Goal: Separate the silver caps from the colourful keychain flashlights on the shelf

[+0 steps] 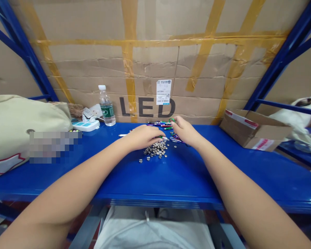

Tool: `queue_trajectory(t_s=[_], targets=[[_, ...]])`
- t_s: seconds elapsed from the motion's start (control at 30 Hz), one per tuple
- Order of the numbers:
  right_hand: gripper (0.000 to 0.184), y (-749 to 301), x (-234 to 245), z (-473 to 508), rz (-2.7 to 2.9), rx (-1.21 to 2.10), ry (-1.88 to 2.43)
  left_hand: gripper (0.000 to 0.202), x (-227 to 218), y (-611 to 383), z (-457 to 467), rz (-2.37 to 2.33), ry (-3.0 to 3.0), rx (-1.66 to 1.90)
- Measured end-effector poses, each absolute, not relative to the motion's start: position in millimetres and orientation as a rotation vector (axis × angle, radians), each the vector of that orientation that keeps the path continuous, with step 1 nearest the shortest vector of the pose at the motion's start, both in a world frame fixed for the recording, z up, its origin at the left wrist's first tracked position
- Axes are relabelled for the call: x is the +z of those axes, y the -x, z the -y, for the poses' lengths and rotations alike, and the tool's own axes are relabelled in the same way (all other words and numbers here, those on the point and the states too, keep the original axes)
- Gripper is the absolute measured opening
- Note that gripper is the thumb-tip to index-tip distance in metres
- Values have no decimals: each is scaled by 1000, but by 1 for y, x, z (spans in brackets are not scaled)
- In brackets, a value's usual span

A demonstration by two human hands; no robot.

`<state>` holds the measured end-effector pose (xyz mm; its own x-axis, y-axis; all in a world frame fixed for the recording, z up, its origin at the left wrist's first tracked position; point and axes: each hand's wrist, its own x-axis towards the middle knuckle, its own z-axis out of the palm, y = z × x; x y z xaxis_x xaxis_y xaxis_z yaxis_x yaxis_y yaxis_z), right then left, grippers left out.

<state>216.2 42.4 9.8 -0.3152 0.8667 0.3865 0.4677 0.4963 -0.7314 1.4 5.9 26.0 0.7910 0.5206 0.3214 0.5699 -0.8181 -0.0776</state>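
Observation:
My left hand [147, 135] is closed over a slim green pen-like piece with a pale end [165, 138], which sticks out past the fingertips. Just in front of it lies a pile of small silver button cells [157, 149], a few of them scattered loose. My right hand [182, 129] pinches a small green loop [171, 120]; what the loop belongs to is partly hidden by the fingers. Between and behind the hands lie several shiny coloured pen-like sticks [159, 123]. Purple and blue cords or loops [175, 138] rest beside my right hand.
A water bottle [107, 107] and a white power strip [85, 125] stand at the back left, beside a cream bag [23, 116]. On the right sits an open cardboard box [254, 129]. A large taped carton [98, 65] walls off the back of the blue table [160, 183].

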Motion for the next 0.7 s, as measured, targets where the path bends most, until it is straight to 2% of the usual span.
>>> queue_trajectory(t_s=[0.07,0.2,0.3,0.4,0.5,0.57,0.7], targets=[[7,-227,6,-53,2034,368,1343,25,28,1,-7,941,2767,-478],[12,-236,2,-61,2097,361,1549,26,28,10,-13,1032,2736,-435],[25,-226,2,-51,2037,585,1390,26,26,11,-15,1034,2717,-453],[42,-209,1,-35,1959,1115,1228,26,22,8,-16,974,2675,-547],[43,-194,-1,-22,1817,1488,1070,24,18,5,-18,927,2582,-565],[41,-188,-1,-19,1712,1560,1023,23,15,3,-19,930,2527,-569],[41,-183,0,-19,1618,1437,993,25,10,-5,-17,1004,2570,-714]])
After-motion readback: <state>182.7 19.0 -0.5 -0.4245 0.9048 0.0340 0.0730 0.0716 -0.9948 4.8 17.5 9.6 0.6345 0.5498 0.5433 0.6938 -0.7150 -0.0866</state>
